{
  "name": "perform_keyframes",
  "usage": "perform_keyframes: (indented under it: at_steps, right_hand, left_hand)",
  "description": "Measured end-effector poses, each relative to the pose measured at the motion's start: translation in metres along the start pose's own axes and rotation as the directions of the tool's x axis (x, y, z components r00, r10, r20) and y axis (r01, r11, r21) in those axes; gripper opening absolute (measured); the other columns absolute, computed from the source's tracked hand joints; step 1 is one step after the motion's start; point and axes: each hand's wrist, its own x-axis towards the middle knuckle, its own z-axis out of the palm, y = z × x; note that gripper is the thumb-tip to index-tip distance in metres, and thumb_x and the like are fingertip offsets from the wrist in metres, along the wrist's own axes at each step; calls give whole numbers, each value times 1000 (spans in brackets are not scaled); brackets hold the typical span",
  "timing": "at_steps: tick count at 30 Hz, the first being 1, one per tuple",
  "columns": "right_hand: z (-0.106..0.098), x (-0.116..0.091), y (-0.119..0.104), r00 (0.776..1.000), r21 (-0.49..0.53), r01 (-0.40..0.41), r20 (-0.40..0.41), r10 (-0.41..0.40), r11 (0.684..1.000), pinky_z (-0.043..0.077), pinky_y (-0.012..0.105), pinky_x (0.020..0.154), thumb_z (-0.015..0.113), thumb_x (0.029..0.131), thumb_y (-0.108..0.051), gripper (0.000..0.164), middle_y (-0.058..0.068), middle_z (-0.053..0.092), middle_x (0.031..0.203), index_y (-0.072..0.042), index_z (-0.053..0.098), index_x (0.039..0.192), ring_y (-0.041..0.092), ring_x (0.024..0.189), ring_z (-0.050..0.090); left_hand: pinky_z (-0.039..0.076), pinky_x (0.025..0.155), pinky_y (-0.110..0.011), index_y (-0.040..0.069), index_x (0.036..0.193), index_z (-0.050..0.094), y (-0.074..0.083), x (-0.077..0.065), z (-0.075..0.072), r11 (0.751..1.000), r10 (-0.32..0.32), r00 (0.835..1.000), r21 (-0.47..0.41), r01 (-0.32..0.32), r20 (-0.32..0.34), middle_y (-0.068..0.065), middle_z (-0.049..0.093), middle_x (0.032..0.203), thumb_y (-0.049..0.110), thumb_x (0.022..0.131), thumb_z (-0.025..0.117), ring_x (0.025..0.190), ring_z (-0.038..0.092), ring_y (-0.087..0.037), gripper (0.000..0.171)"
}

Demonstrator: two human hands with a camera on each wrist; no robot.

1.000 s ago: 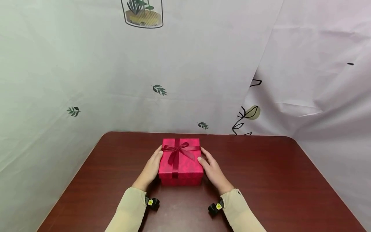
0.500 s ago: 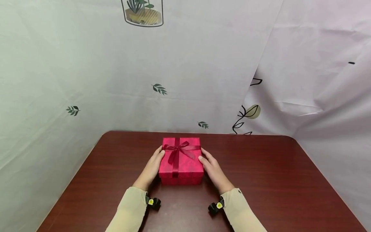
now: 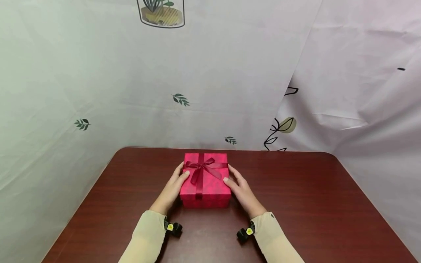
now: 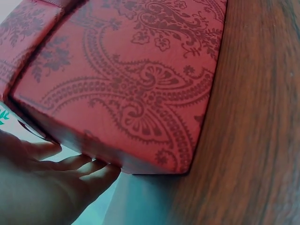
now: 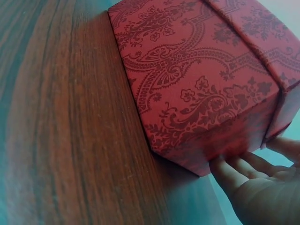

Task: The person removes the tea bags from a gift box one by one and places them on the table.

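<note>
A red patterned gift box (image 3: pixel 213 184) stands on the table, its lid tied with a dark red ribbon bow (image 3: pixel 202 166). My left hand (image 3: pixel 171 188) holds its left side, the thumb lying over the lid's edge. On the opposite side my right hand (image 3: pixel 242 190) grips the box, its thumb at the lid's right edge. In the left wrist view, the left fingers (image 4: pixel 101 176) lie against the side of the lower part, below the lid's rim. The right fingers (image 5: pixel 227 176) touch the other side in the right wrist view. Both palms are mostly hidden in the head view.
The brown wooden table (image 3: pixel 312 204) has rounded far corners. A pale curtain (image 3: pixel 115 73) with leaf prints hangs right behind its far edge. Black wrist cameras (image 3: pixel 177 229) are strapped at both cuffs.
The left thumb has slid slightly further over the lid's edge. The head view has tipped down a little, shifting everything slightly upward. Both hands stay at the sides of the gift box.
</note>
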Motion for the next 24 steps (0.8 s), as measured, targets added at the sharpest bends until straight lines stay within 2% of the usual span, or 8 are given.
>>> perform_keyframes:
  at_steps: [5, 9, 12, 15, 17, 19, 21, 24]
  right_hand:
    - [-2, 0, 0, 999, -1, 9, 48, -8, 1000, 41, 45, 113, 63, 100, -26, 68, 9, 37, 161, -19, 31, 160, 29, 144, 41]
    - [-8, 2, 1, 992, -6, 17, 123, -16, 1000, 43, 41, 112, 64, 99, -25, 72, 7, 34, 162, -23, 28, 162, 28, 145, 39]
    - [-17, 3, 4, 982, -25, 33, 185, -28, 999, 44, 36, 110, 68, 97, -28, 78, 5, 30, 164, -26, 26, 162, 28, 148, 36]
    - [-25, 4, 8, 964, -22, 59, 259, -51, 998, 44, 34, 110, 74, 93, -32, 87, 5, 25, 166, -26, 22, 163, 30, 150, 29]
    - [-30, 5, 10, 948, 4, 73, 310, -71, 997, 43, 36, 110, 78, 90, -33, 95, 7, 21, 167, -25, 19, 164, 32, 152, 25]
    - [-32, 6, 11, 932, 41, 85, 351, -94, 996, 42, 38, 112, 81, 88, -31, 101, 8, 17, 168, -23, 16, 164, 35, 153, 22]
    - [-34, 7, 12, 922, 69, 93, 370, -112, 993, 41, 40, 112, 83, 86, -29, 104, 9, 16, 168, -22, 15, 165, 36, 153, 21]
    - [-34, 7, 13, 922, 78, 106, 366, -127, 991, 43, 39, 111, 84, 85, -29, 105, 11, 18, 167, -21, 17, 165, 37, 152, 21]
  left_hand:
    - [23, 120, -59, 23, 164, 12, 1, 2, -5, 1000, 12, 999, -24, -11, 39, -11, 18, 166, 36, 105, 51, 151, 19, -32, 72]
    - [25, 119, -57, 25, 165, 9, -1, 3, -19, 999, 41, 990, -10, -40, 134, -11, 16, 167, 36, 103, 54, 152, 18, -34, 76]
    - [32, 117, -45, 25, 165, 8, -5, 3, -36, 995, 90, 965, 22, -98, 246, -11, 16, 167, 33, 100, 62, 152, 20, -36, 84]
    - [37, 113, -33, 24, 165, 5, -10, 2, -53, 986, 148, 915, 22, -168, 376, -13, 12, 168, 28, 94, 72, 152, 19, -41, 98]
    - [39, 110, -26, 24, 165, 3, -11, 2, -60, 983, 167, 881, -2, -185, 442, -14, 8, 169, 27, 90, 77, 152, 16, -44, 106]
    - [40, 110, -25, 24, 165, 2, -12, 3, -64, 982, 179, 858, -30, -188, 482, -13, 4, 169, 25, 88, 79, 152, 14, -46, 109]
    - [41, 109, -26, 25, 165, 3, -13, 3, -65, 982, 178, 856, -34, -185, 485, -12, 4, 170, 24, 88, 80, 151, 14, -46, 109]
    - [43, 108, -31, 26, 165, 6, -14, 4, -63, 980, 181, 869, -11, -199, 460, -11, 9, 169, 25, 87, 80, 151, 19, -45, 107]
